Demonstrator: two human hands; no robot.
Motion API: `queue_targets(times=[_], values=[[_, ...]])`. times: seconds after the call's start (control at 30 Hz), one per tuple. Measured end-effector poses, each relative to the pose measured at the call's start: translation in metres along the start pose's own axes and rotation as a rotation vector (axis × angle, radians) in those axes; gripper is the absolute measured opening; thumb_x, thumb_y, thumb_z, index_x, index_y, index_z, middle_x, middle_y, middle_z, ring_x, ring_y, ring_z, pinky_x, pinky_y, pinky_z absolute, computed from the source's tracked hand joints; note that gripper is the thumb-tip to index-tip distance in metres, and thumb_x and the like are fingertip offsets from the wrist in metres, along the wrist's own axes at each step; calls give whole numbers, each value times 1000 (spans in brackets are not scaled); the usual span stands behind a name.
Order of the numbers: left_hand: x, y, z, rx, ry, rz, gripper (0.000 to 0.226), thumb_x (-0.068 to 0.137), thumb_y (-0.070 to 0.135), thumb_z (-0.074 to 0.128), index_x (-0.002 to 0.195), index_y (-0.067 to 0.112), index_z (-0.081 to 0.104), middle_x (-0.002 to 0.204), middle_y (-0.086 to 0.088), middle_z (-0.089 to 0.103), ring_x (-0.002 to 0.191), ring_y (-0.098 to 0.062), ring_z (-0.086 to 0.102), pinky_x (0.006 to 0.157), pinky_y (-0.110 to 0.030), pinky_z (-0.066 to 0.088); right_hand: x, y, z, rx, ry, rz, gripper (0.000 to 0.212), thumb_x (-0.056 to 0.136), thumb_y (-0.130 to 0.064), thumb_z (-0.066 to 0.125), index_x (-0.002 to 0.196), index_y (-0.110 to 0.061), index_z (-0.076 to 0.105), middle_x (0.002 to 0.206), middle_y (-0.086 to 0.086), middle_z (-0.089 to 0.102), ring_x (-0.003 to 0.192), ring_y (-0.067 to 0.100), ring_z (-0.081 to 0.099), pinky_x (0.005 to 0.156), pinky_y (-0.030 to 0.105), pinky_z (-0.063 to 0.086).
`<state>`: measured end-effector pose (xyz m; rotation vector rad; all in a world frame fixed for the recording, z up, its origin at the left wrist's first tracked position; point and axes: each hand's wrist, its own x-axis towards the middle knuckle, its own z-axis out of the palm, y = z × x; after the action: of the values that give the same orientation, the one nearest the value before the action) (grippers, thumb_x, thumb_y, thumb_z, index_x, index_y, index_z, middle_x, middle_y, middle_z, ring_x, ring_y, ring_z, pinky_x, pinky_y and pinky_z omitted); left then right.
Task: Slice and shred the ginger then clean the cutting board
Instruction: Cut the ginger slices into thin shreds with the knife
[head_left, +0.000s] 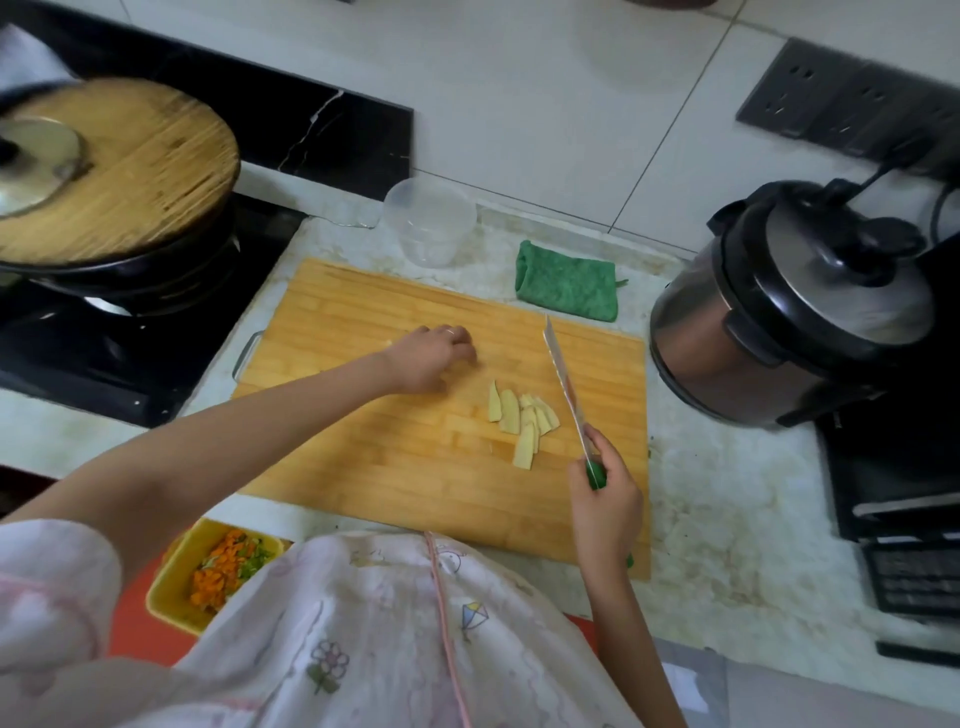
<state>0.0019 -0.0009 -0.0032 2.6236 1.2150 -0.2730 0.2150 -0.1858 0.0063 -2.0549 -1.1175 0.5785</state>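
Nearest, at the counter's edge, a yellow tray (171, 582) of chopped vegetables is seen, partly hidden by the person's clothing. Just beyond it, on the right, the knife (563, 384) is gripped by the right hand (605, 499). The fingers (610, 462) are wrapped round the green handle, and the blade is pointed away over the board (363, 467).

The ginger (524, 421) lies as a loose cluster of pale slices right of the board's middle, just left of the blade. None of it has yet been shredded.

Further in, the left hand (434, 358) is lowered onto the board, apart from the slices. Its fingers (460, 340) are curled, but whether anything is held under them cannot be told.

Behind the board a green cloth (569, 288) and a clear cup (428, 223) are set. A cooker (779, 312) is at the right and a lidded wok (114, 166) at the left.

The slices are spread unevenly. If they are cut without being stacked and pinned, they could slide under the blade, and ragged shreds or a nicked fingertip would likely follow. Pieces could also be flicked off the board.
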Motion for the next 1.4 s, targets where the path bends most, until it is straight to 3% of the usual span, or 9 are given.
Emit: queue_targets(times=[0.17, 0.37, 0.6, 0.9, 1.03, 1.13, 1.2, 1.3, 1.4], values=[[22, 47, 12, -3, -40, 256, 51, 85, 7, 59, 134, 18, 50, 141, -4, 42, 123, -24, 47, 93, -36, 41, -3, -7, -3, 42, 14, 49, 45, 84, -12, 55, 121, -37, 62, 56, -13, 48, 49, 6, 39, 47, 24, 32], [31, 43, 17, -181, 19, 234, 32, 88, 4, 55, 116, 17, 63, 124, -2, 53, 107, -23, 57, 70, -27, 38, -10, -2, -8, 35, 27, 76, 45, 85, -12, 56, 120, -40, 61, 57, -11, 52, 46, 9, 39, 43, 26, 33], [30, 50, 22, 43, -61, 286, 54, 87, 34, 65, 136, 24, 47, 146, 0, 40, 129, -21, 41, 95, -34, 36, -16, 0, -8, 23, 7, 112, 41, 86, -17, 56, 120, -41, 61, 60, -12, 53, 48, 7, 43, 46, 24, 32], [25, 53, 24, 118, -5, 265, 41, 80, 36, 62, 118, 22, 58, 115, -1, 58, 109, -23, 54, 92, -35, 34, -15, -3, -4, 58, -20, 123, 42, 85, -20, 55, 119, -41, 61, 68, -14, 57, 52, 4, 45, 49, 22, 33], [17, 51, 38, 267, 300, 491, 27, 79, 25, 41, 78, 14, 66, 72, -1, 68, 66, -22, 65, 90, -37, 39, -19, -2, -5, 56, -25, 134, 42, 84, -19, 55, 117, -44, 62, 55, -13, 53, 46, 7, 43, 46, 25, 34], [15, 51, 43, 74, 499, 417, 18, 82, 20, 51, 84, 16, 69, 73, 3, 70, 66, -16, 66, 99, -34, 32, -20, -2, -6, 83, -22, 149, 42, 84, -17, 55, 114, -45, 62, 51, -16, 50, 44, 8, 40, 46, 26, 33], [13, 56, 43, -258, 591, 262, 10, 80, 12, 66, 90, 12, 69, 82, 0, 72, 74, -17, 67, 99, -32, 35, -20, -2, -6, 105, -11, 152, 43, 84, -16, 55, 113, -47, 61, 51, -13, 49, 45, 8, 38, 45, 26, 33], [-1, 73, 24, -928, 543, -22, 15, 85, 1, 64, 91, 15, 63, 84, 3, 66, 73, -1, 61, 75, -22, 50, -20, -2, -7, 135, -3, 169, 43, 86, -14, 54, 114, -46, 59, 53, -8, 48, 46, 9, 39, 46, 27, 34], [-17, 84, 4, -1200, 551, -62, 30, 91, -7, 51, 92, 22, 57, 82, 8, 57, 63, 0, 51, 59, -15, 43, -19, -2, -6, 183, -1, 184, 41, 88, -12, 55, 116, -42, 59, 59, -7, 53, 47, 8, 42, 49, 29, 38]])
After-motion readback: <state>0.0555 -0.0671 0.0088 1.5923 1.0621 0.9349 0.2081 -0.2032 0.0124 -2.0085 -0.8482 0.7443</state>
